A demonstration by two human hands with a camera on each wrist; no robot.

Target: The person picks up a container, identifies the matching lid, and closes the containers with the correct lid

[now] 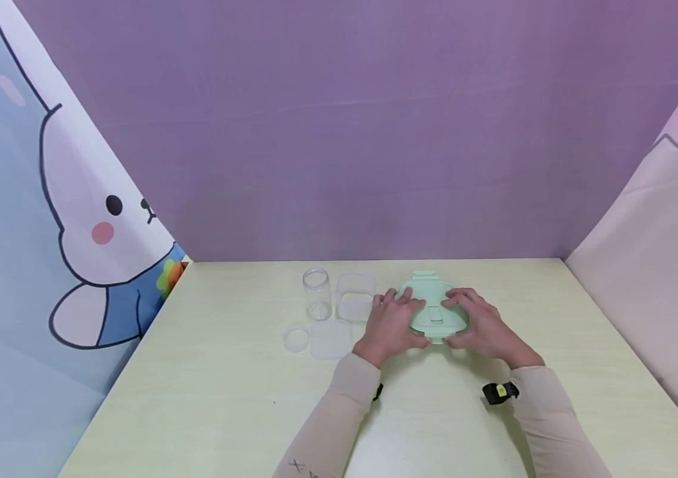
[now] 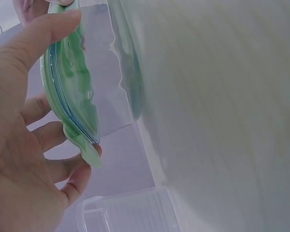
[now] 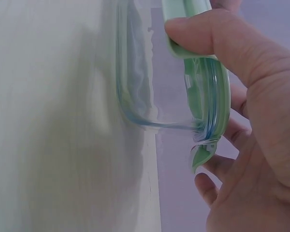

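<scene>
- Right now, both hands are resting on a clear glass container with a mint-green snap-lock plastic lid (image 1: 432, 311), which is sitting on the pale yellow-green tabletop (image 1: 231, 398) directly between them.
- The left hand (image 1: 391, 323) is gripping the lid's left edge, its fingers lying over the top and the thumb curling against the near rim; the left wrist view is showing the thumb (image 2: 48, 29) and fingertips pinching the green lid (image 2: 72, 92) from both sides.
- The right hand (image 1: 477, 325) is gripping the lid's right edge in the same way; the right wrist view is showing its thumb (image 3: 208, 36) pressing on the green rim while the other fingers are curling behind the lid (image 3: 205, 104), above the clear glass wall (image 3: 135, 82).
- Just beyond the left hand's fingertips, a square clear plastic box (image 1: 354, 295) is standing open, and a round clear plastic jar (image 1: 317, 293) is standing just past it.
- Beside the left hand, on its outer side, a square translucent lid (image 1: 330, 338) is lying flat, and a round clear lid (image 1: 297, 339) is lying just beyond that.
- Pale beige sleeves are covering both forearms, and a black strap with a yellow patch (image 1: 500, 392) is sitting at the right wrist.
</scene>
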